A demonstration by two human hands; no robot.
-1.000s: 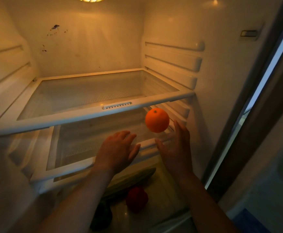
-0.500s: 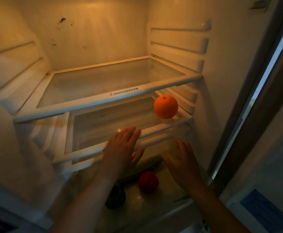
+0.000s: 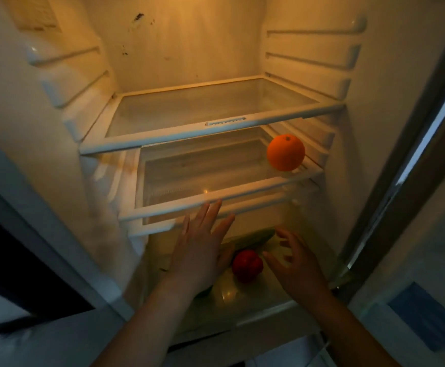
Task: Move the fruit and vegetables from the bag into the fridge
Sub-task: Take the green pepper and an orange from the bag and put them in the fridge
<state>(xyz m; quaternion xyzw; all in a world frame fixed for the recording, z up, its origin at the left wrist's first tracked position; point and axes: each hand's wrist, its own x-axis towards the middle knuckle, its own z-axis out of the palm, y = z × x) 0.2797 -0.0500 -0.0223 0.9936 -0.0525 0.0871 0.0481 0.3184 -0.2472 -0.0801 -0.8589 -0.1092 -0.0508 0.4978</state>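
Note:
An orange rests on the right end of the fridge's middle glass shelf. On the bottom level lie a red bell pepper and a long green cucumber, partly hidden by my left hand. That hand is spread flat with fingers apart, just below the middle shelf's front edge, holding nothing. My right hand hovers to the right of the pepper, fingers loosely curled and apart, also holding nothing. The bag is out of view.
The top glass shelf is bare. The fridge's side walls carry moulded shelf rails. The door frame runs down the right side. A dark opening lies at lower left.
Both hands have drawn back and down from the orange, which stays on the middle shelf. The view has pulled back, showing more of the fridge.

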